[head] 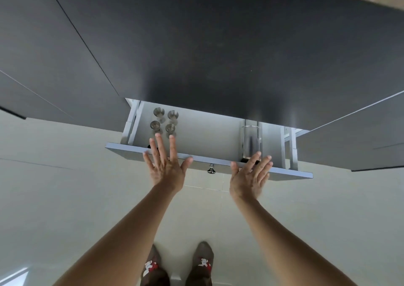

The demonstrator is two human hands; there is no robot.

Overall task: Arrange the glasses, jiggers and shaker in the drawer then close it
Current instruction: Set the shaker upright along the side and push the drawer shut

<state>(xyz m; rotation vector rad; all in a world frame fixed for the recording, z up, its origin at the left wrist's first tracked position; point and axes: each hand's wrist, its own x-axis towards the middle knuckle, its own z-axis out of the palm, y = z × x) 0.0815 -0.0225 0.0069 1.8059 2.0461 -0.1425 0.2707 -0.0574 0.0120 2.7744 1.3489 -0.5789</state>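
A grey drawer [207, 132] stands partly open under a dark countertop. Several small steel jiggers [165, 121] stand grouped at its left end. A tall steel shaker [251, 141] stands at the right, its top hidden under the counter. My left hand [167, 165] is spread flat, fingers apart, over the drawer's front panel [290, 174] near the jiggers. My right hand [250, 176] is also spread open against the front panel just in front of the shaker. Neither hand holds anything. No glasses can be made out in the visible part of the drawer.
A small metal knob [211, 169] sticks out of the drawer front between my hands. The dark countertop [218, 56] overhangs the drawer. Dark cabinet fronts [360, 137] flank it on both sides. Pale tiled floor [65, 198] and my feet in patterned socks [179, 266] lie below.
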